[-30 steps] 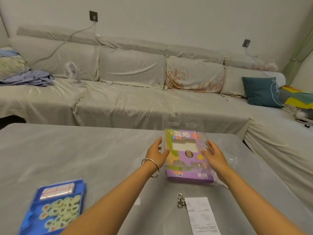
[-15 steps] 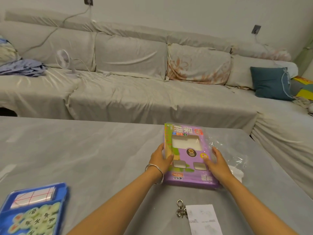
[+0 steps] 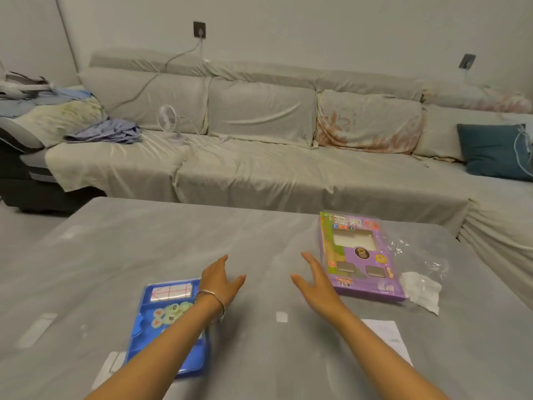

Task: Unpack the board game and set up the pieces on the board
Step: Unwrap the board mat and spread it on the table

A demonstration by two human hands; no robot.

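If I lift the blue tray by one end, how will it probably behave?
The blue tray looks like thin moulded plastic, so it may flex. The round pieces seem to lie loose in it and would probably slide or spill if it tilts.

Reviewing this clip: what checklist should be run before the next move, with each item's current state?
1. Hands free: ok; left hand and right hand open, holding nothing.
2. Purple box set down: ok; lies flat on the table, apart from both hands.
3. Blue tray reachable: ok; under the left forearm.
4. Folded board in tray: ok; in its far compartment.
5. Full set of pieces: cannot tell; forearm hides part of the tray.
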